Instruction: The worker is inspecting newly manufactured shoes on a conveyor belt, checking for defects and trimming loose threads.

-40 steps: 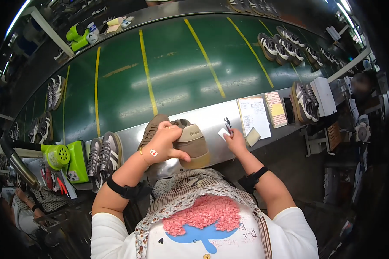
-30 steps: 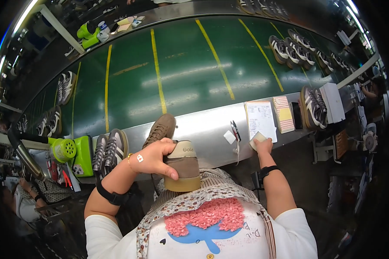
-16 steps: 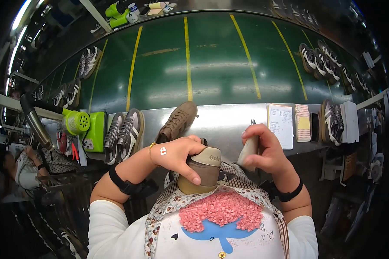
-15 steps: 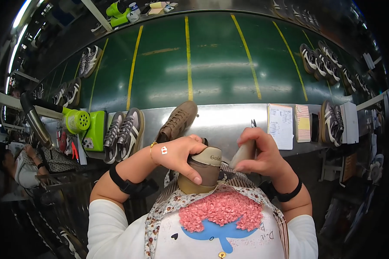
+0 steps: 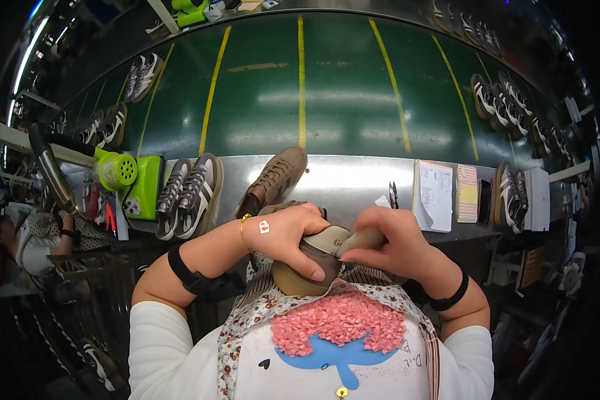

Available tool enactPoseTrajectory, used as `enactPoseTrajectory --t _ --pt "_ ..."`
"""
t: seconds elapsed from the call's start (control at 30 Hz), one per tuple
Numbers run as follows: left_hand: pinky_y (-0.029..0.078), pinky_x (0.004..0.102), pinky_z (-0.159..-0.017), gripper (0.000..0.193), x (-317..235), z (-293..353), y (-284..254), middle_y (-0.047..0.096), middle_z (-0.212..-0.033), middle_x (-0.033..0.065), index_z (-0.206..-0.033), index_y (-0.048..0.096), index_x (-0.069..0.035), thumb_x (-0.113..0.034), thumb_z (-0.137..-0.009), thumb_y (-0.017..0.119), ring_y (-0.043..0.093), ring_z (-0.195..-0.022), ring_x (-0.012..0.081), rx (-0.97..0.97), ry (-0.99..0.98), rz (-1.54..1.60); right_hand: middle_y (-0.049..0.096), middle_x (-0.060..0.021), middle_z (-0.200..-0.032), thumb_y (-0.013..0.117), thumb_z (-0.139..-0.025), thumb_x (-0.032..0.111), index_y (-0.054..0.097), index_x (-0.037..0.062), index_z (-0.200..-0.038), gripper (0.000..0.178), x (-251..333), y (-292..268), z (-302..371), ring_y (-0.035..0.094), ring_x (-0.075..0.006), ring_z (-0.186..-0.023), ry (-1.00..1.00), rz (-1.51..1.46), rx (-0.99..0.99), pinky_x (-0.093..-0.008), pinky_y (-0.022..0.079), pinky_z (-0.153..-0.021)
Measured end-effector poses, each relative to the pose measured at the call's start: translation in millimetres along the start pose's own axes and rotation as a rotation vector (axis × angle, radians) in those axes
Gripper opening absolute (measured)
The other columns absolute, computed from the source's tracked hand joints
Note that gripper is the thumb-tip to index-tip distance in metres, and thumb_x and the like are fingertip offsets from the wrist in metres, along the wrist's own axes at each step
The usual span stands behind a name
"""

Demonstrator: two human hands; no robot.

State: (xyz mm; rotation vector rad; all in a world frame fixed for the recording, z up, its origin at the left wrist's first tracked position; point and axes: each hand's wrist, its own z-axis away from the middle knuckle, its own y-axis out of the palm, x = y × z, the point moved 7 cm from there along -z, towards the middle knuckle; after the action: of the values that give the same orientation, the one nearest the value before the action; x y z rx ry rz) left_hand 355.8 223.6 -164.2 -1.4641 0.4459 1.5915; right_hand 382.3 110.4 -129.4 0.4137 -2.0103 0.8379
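We see brown on the held shoe (image 5: 325, 262), with a cream heel tab (image 5: 323, 241) and an olive-tan sole (image 5: 289, 279); the block (image 5: 365, 241) is greyish beige. The loose shoe (image 5: 278, 175) is plain brown, the striped pair (image 5: 203, 191) grey with white bands. Our worktop (image 5: 353, 175) is silver, and yellow lines (image 5: 302, 80) cross the dark green belt (image 5: 260, 110). The blower (image 5: 118, 171) is lime green (the loudest colour here, to our eyes). Our apron (image 5: 229, 337) carries small flowers on white.
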Motion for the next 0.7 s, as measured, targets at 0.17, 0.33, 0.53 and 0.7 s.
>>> enactPoseTrajectory --t 0.17,0.33,0.53,0.7 --pt "0.036 0.0296 -0.075 0.039 -3 -4 0 0.058 -0.067 0.0067 -0.077 0.060 -0.006 -0.039 -0.060 0.073 0.051 -0.065 0.0202 -0.056 0.064 0.028 0.058 -0.0064 -0.071 0.076 -0.064 0.019 0.054 0.0078 -0.089 0.035 2 3 -2 0.059 -0.0215 -0.060 -0.026 0.046 -0.023 -0.0286 0.046 -0.051" --pt "0.034 0.0278 -0.077 0.039 2 0 0 0.058 -0.072 0.0037 -0.080 0.061 -0.006 -0.035 -0.058 0.075 0.048 -0.072 0.0177 0.012 -0.019 0.049 0.056 -0.0053 -0.067 0.076 -0.064 0.020 0.054 0.0088 -0.087 0.033 8 1 -2 0.056 -0.0206 -0.055 -0.100 0.044 -0.065 -0.0289 0.044 -0.048" --pt "0.030 0.0262 -0.080 0.042 12 -1 5 0.057 -0.075 -0.0001 -0.082 0.061 -0.007 -0.036 -0.055 0.077 0.041 -0.076 0.0144 0.043 -0.118 0.145 0.055 -0.0052 -0.066 0.076 -0.063 0.019 0.054 0.0089 -0.085 0.033 10 2 -4 0.056 -0.0210 -0.053 -0.152 0.082 -0.075 -0.0294 0.044 -0.047" --pt "0.031 0.0255 -0.078 0.045 11 2 3 0.056 -0.075 -0.0001 -0.084 0.061 -0.007 -0.037 -0.055 0.077 0.040 -0.076 0.0148 0.066 -0.140 0.139 0.055 -0.0052 -0.065 0.076 -0.063 0.020 0.054 0.0087 -0.086 0.034 10 -2 -4 0.055 -0.0213 -0.053 -0.143 0.064 -0.107 -0.0294 0.044 -0.047"
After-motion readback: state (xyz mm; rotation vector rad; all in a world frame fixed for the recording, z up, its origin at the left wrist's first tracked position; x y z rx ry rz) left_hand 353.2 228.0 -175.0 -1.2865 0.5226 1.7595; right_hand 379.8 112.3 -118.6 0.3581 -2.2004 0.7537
